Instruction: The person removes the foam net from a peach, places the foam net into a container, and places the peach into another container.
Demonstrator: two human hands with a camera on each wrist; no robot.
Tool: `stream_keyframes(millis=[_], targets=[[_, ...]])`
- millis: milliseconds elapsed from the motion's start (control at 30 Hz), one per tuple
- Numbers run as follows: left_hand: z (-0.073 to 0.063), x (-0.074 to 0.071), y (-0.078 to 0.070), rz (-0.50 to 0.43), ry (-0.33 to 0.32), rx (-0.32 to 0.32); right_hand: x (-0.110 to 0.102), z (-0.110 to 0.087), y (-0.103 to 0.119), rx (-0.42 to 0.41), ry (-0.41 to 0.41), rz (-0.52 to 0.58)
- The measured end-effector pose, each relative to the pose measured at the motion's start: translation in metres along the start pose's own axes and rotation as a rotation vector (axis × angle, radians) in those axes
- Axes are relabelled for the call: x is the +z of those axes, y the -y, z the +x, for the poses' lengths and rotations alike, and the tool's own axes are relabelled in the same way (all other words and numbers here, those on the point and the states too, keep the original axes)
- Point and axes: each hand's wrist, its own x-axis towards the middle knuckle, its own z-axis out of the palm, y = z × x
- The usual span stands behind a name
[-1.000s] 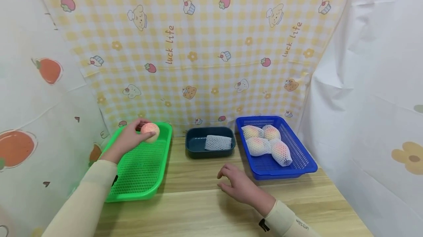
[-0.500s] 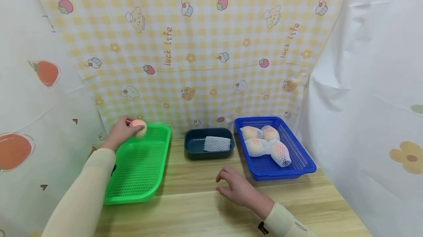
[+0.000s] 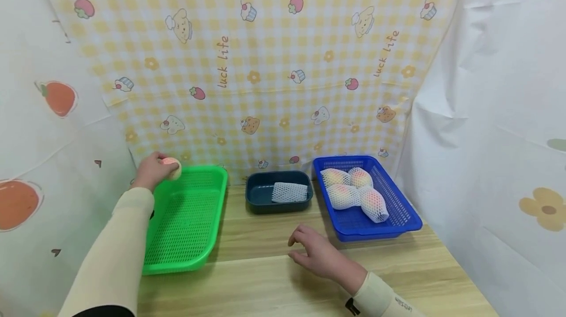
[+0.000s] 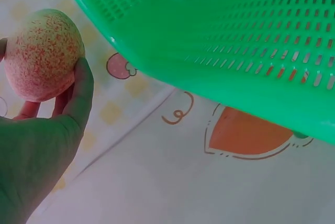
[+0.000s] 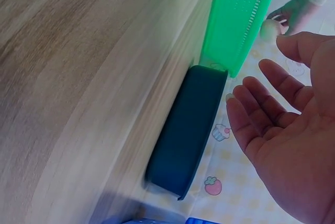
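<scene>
My left hand grips a pinkish-yellow peach between thumb and fingers, above the far left corner of the green basket. In the left wrist view the bare peach shows speckled red skin, apart from the basket's rim. Over the wooden table, in front of the dark teal box, my right hand hovers with relaxed, slightly bent fingers. Nothing lies in it in the right wrist view. A white foam net sleeve lies in the teal box.
At the right, a blue basket holds several net-wrapped peaches. Bare wooden table stretches in front of the containers. A checked yellow cloth hangs behind them, with white cloths at both sides.
My left hand has carried the peach leftward and slightly up, toward the green basket's far left corner. The right hand has barely moved. The head view has shifted slightly.
</scene>
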Motion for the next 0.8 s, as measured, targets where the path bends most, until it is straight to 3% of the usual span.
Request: stream_keyframes(millis=[167, 367, 567, 800], targets=[[0.01, 0.008, 0.014, 0.022, 0.003, 0.012, -0.001, -0.001, -0.001, 0.005, 0.006, 0.006], [0.035, 0.021, 0.042, 0.112, 0.003, 0.01, 0.0, -0.001, -0.003, 0.009, 0.011, 0.014], [0.031, 0.031, 0.046, 0.169, 0.032, 0.008, 0.002, -0.004, -0.005, 0.026, 0.017, 0.011], [0.039, 0.047, 0.07, 0.234, 0.13, 0.021, 0.001, -0.006, -0.002, 0.03, 0.013, 0.009]])
